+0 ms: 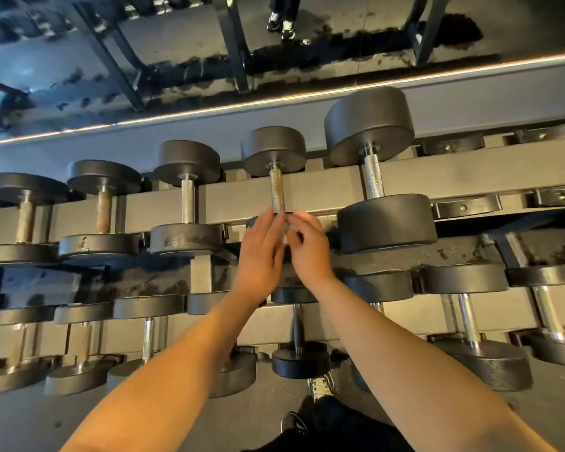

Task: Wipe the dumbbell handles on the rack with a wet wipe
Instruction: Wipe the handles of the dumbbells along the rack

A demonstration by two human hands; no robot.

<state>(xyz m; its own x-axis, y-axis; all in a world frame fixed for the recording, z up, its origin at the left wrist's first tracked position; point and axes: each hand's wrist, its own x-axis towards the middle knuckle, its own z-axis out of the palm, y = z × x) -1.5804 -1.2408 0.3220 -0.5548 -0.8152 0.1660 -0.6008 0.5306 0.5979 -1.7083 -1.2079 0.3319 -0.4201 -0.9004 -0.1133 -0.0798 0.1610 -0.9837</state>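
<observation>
A two-tier rack (pixel 454 179) holds black dumbbells with knurled metal handles. Both hands meet just below the handle (pixel 277 190) of the fourth dumbbell from the left on the upper tier, covering its near head. My left hand (pixel 261 256) reaches up with fairly straight fingers whose tips are near the handle's lower end. My right hand (pixel 310 252) has curled fingers pinching a small pale wet wipe (pixel 286 232), mostly hidden between the two hands. Whether the left fingers touch the wipe is not clear.
A larger dumbbell (pixel 377 177) sits right of the hands, smaller ones (pixel 187 199) to the left. The lower tier holds several more dumbbells (pixel 299 347). Empty cradles (pixel 467 206) are at the upper right. A mirror (pixel 177 53) runs behind the rack. My shoe (pixel 322 386) is on the floor.
</observation>
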